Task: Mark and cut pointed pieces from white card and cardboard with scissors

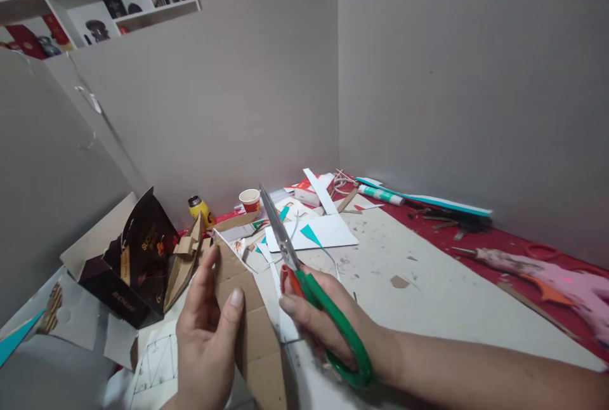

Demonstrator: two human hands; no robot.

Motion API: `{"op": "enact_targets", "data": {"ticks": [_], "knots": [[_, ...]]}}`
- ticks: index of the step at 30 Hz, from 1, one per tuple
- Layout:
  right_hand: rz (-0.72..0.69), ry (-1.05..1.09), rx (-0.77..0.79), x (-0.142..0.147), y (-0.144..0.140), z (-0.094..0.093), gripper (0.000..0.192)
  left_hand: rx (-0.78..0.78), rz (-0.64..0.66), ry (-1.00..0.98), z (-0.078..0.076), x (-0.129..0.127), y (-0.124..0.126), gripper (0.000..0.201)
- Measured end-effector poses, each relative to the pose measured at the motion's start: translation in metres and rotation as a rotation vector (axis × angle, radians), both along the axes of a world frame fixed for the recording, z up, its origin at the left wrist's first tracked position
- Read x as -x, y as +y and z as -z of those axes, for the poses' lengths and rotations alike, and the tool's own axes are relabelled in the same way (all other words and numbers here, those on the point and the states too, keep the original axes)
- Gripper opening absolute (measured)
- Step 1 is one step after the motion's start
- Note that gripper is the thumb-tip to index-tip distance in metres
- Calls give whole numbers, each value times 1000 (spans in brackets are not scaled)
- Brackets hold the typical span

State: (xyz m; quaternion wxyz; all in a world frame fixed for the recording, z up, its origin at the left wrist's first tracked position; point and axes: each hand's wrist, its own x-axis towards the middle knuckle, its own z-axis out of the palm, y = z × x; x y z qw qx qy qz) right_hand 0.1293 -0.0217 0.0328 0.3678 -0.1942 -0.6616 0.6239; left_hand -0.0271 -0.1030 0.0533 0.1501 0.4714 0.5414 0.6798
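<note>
My left hand [209, 327] grips a long strip of brown cardboard [257, 327], thumb on its face and fingers behind its left edge. Several crosswise creases run over the strip, which tapers toward its far end. In my right hand [333, 315] is a pair of scissors [280, 226] with green handles and an orange-red part near the thumb. Their blades look closed and point up and away, to the right of the cardboard and apart from it.
A black box [133, 270] stands at left, with a yellow bottle [200, 210] and paper cup [250, 200] behind. White paper offcuts [328, 232] lie across the table [409, 270]. A pink glue gun [533, 270] rests at right. Grey walls [266, 92] bound the table.
</note>
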Motion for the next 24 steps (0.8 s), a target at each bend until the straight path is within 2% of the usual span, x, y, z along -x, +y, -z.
{"op": "enact_targets", "data": {"ticks": [2, 6, 12, 16, 20, 24], "knots": [[-53, -4, 47, 1, 0, 2, 46, 0, 78, -72, -2, -2, 3, 58], [-84, 20, 15, 1, -2, 4, 36, 29, 176, -173, 0, -3, 8, 59], [19, -8, 1, -1, -1, 2, 23, 72, 254, -251, 4, 2, 10, 64], [106, 18, -26, 2, 4, 6, 20, 82, 225, -270, -2, 8, 11, 67], [270, 48, -91, 3, 11, 5, 18, 13, 108, -304, -8, 20, 18, 64], [407, 43, -168, 1, 19, -1, 18, 66, 76, -310, -2, 35, 30, 67]]}}
